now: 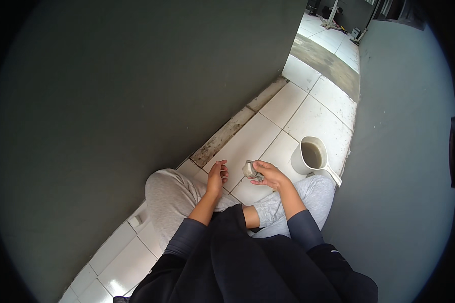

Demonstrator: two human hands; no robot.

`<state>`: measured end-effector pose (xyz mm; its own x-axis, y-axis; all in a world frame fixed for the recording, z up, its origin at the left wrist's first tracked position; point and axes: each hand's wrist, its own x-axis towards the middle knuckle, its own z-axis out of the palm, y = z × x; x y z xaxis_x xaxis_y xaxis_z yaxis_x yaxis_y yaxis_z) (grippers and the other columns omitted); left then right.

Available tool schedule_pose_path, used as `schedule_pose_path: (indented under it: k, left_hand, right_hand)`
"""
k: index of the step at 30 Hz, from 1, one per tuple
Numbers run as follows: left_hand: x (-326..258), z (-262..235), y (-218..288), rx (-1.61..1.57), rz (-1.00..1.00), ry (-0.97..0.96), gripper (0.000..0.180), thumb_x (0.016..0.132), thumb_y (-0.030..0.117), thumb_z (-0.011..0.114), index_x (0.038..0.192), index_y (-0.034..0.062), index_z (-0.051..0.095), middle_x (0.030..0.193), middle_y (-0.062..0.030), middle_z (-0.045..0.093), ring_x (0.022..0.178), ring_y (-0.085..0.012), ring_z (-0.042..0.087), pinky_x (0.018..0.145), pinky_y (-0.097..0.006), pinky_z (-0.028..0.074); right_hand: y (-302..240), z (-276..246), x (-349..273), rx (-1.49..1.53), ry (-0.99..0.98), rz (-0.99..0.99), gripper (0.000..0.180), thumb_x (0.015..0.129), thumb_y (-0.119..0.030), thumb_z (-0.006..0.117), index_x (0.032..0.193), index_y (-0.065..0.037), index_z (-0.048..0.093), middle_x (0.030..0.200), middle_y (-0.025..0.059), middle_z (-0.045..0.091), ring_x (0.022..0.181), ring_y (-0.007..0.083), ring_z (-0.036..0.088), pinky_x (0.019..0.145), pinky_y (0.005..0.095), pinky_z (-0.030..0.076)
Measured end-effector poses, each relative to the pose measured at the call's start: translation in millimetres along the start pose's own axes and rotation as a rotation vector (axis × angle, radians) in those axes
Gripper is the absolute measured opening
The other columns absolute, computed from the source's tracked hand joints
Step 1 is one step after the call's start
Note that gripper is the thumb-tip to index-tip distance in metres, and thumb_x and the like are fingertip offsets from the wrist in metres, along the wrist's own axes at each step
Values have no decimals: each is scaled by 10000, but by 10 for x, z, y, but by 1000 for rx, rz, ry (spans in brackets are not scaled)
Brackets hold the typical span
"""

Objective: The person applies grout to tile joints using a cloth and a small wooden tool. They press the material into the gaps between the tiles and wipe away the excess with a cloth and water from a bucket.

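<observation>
A small crumpled rag [248, 169], pale with grey parts, is bunched in my right hand [269, 174], its fingers closed round it. It is held above the white tiles, in front of my crossed legs. My left hand [217, 177] is off to the left of the rag, apart from it. Its fingers are loosely bent and spread, and nothing is in them. A white dipper [299, 162] with murky greyish-brown water stands on the floor beyond my right knee, its handle pointing toward the right wall.
Dark grey walls [111, 91] rise close on the left and right [404, 111]. A dirty raised ledge [225, 136] runs along the foot of the left wall. White floor tiles [318, 121] stretch away to a grey concrete strip [323, 55], with a white stand [331, 19] beyond it.
</observation>
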<state>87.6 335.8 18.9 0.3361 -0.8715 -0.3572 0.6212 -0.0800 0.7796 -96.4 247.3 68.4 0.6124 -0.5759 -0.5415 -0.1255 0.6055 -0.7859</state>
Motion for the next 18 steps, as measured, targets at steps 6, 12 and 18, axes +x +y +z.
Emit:
schedule_pose_path:
  k: [6,12,18]
  left_hand:
    - [-276,406,-57,419,243,-406,423,860,288,558,1211,74,460,1057,-33,504,951,-117,483,692,-237,397]
    - [-409,883,-111,450,377,-480,598,751,123,692,1270,61,402,1196,-70,439,1134,-159,412,871,-285,395]
    - [-409,1025,-62,323,274,-468,482,772,61,658,1204,19,449,1100,-63,546,988,-143,524,853,-268,422]
  right_hand:
    - [26,-134,-339,539,-183,-296,296,929,-295,442,1159,-110,464,1065,89,557,904,235,578,671,352,476]
    - [220,49,-388,768,-285,-391,298,937,-262,409,1172,-85,459,1059,96,561,937,227,559,773,386,468]
    - [251,103,-453,607,12,-242,305,937,-259,405,1207,-125,449,1120,26,516,999,150,505,834,348,434]
